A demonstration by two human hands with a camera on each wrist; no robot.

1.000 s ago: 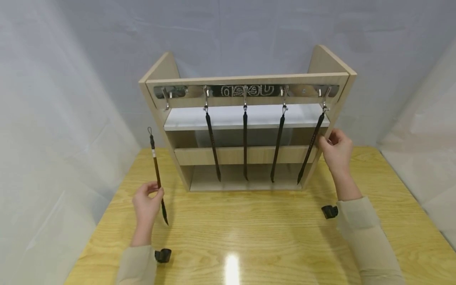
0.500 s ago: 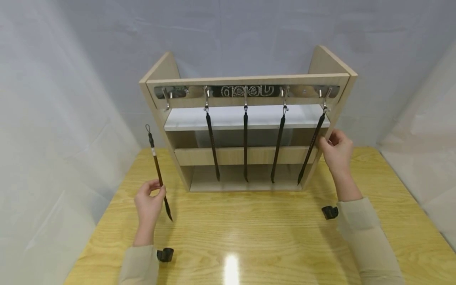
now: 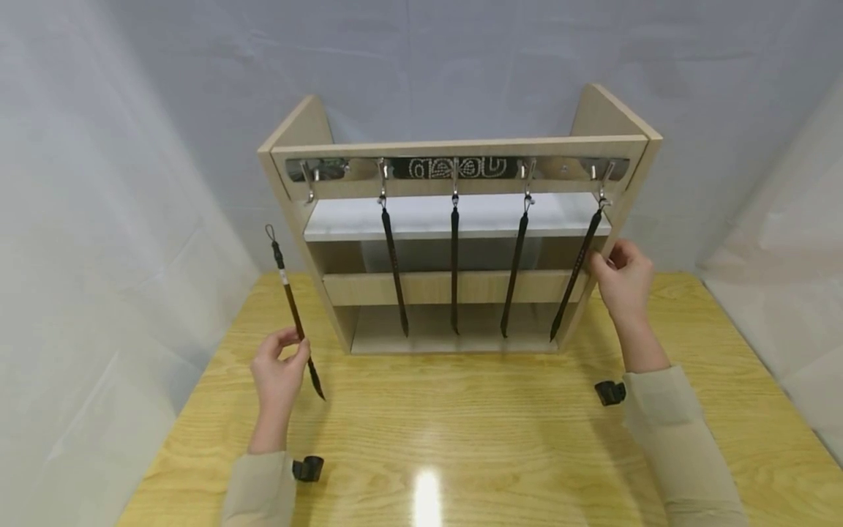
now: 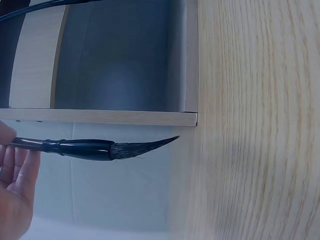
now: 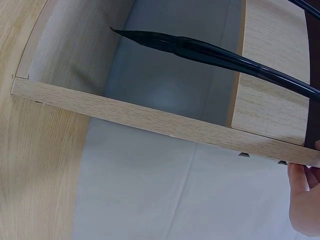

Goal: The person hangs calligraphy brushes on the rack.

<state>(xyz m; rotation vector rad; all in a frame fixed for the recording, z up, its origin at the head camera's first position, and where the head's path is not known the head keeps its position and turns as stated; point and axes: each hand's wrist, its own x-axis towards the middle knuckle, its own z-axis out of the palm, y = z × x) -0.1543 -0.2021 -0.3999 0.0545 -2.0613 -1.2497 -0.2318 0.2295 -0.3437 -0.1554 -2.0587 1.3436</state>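
We see the big wooden rack (image 3: 454, 241) on the yellow table (image 3: 500, 439), with four brushes hanging and the left hook (image 3: 306, 183) bare. Our left hand (image 3: 279, 373) pinches a loose brush (image 3: 293, 313), now tipped a bit closer to the rack. Our right hand (image 3: 622, 278) still pinches the hanging brush (image 3: 576, 271) at the rack's right side.

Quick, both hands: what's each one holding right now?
Left hand: pinching a loose brush, tip down.
Right hand: gripping the rightmost hanging brush on the rack.
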